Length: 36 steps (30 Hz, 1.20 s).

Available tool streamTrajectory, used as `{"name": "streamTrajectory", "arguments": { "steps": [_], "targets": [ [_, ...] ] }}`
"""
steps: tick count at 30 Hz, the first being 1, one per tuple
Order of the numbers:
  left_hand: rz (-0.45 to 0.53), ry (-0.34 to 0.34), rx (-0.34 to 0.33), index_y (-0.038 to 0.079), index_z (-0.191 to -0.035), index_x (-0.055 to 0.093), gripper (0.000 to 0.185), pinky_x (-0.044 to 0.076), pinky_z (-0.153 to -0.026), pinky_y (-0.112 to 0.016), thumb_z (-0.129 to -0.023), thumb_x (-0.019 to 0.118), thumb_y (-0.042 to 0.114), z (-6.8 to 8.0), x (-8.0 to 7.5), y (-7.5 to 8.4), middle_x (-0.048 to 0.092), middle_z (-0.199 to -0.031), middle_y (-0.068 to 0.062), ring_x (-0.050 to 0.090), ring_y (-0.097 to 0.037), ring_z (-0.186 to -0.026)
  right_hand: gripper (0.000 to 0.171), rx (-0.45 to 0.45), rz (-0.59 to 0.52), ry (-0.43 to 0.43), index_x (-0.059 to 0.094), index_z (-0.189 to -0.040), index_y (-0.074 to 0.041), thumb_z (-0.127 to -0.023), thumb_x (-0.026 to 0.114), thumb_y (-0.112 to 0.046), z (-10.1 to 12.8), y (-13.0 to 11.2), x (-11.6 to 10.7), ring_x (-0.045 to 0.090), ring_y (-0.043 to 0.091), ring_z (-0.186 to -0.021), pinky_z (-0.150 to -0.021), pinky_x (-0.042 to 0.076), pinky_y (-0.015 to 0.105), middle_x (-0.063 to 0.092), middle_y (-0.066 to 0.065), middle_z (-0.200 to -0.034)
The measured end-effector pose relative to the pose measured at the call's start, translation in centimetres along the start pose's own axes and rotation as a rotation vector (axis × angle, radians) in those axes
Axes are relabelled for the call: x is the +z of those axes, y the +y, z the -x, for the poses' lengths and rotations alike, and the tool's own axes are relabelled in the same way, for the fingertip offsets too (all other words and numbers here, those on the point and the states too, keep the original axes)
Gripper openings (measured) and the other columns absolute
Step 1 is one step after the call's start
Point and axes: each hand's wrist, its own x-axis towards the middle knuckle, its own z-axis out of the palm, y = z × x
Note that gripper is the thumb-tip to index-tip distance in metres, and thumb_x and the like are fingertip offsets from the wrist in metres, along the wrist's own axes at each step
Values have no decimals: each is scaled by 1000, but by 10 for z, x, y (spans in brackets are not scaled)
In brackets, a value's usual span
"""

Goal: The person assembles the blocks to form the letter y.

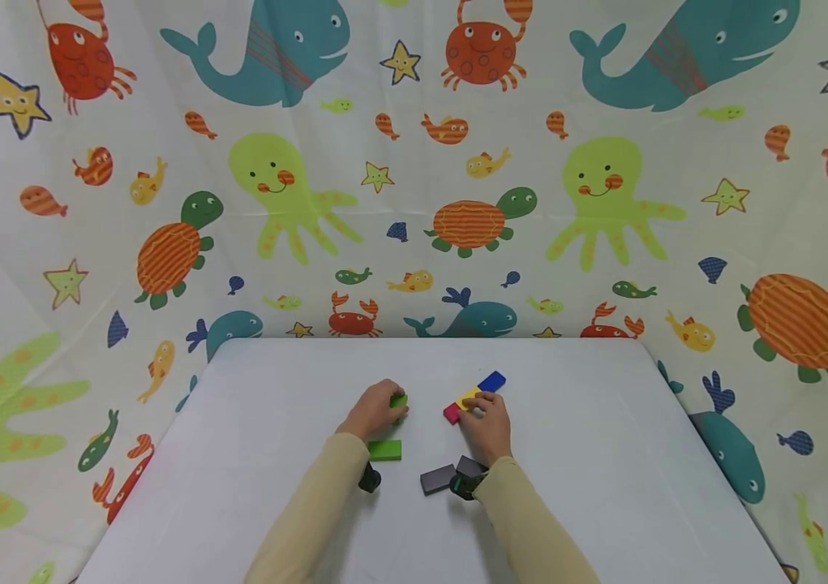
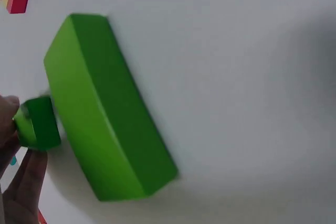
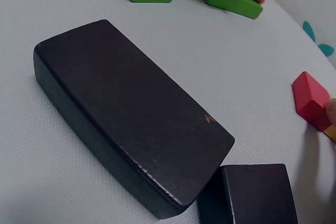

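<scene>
Left hand [image 1: 373, 412] pinching green block [image 1: 399, 401] mid-table, beside second green block [image 1: 384, 450]. Right hand [image 1: 485, 422] fingertips resting on yellow block [image 1: 468, 397], grip unclear. Likely light, rigid, smooth; best taken by long edges.

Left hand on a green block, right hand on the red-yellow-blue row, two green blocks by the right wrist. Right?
One slip: the two blocks by the right wrist are black, not green, as the right wrist view shows. Left hand on a green block and right hand on the coloured row stand.
</scene>
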Motion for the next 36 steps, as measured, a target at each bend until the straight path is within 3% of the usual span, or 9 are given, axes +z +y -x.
{"name": "streamTrajectory", "arguments": {
  "steps": [3,7,13,17,23,26,36],
  "targets": [
    [7,-98,1,1,-123,63,37,44,-101,-43,-89,68,14,-2,-4,1,59,-122,-12,55,-26,-112,24,0,5,0,74,-102,-2,-83,78,-15,-1,2,0,48,34,-123,-107,37,49,53,15,-127],
    [-56,-207,39,2,-134,58,48,39,-105,-44,-88,65,13,-3,-8,3,51,-136,-13,48,-28,-124,24,-6,4,-2,74,-103,-2,-83,78,-14,-2,4,1,48,34,-123,-106,37,49,53,15,-127],
    [-127,-282,54,5,-144,47,62,37,-106,-45,-85,63,10,-2,-9,7,41,-144,-14,41,-29,-128,24,1,-11,-9,74,-104,-2,-83,77,-14,-1,5,0,48,33,-124,-107,37,49,52,14,-128],
    [-177,-239,39,7,-145,47,58,38,-107,-43,-90,65,16,-2,-5,10,44,-141,-12,42,-27,-127,23,-11,-5,-10,74,-103,-1,-84,77,-14,0,4,-1,47,34,-124,-107,37,49,52,14,-128],
    [-198,-55,-15,6,-135,57,56,44,-100,-42,-89,71,35,-5,12,16,54,-129,-12,50,-26,-115,22,-22,16,-16,74,-103,-2,-84,77,-14,-2,4,0,47,33,-124,-107,37,49,53,14,-128],
    [-182,0,-47,5,-133,58,56,46,-98,-41,-89,72,37,-10,20,20,55,-128,-12,51,-25,-112,23,-17,18,-25,74,-103,-3,-84,77,-15,-6,6,1,47,33,-124,-107,36,49,53,13,-128],
    [-145,16,-70,4,-133,58,54,47,-95,-39,-89,72,33,-23,26,29,54,-127,-12,50,-24,-108,24,-20,28,-37,74,-105,-4,-85,76,-18,-20,12,-1,47,32,-125,-108,36,48,53,12,-129]
  ]
}}
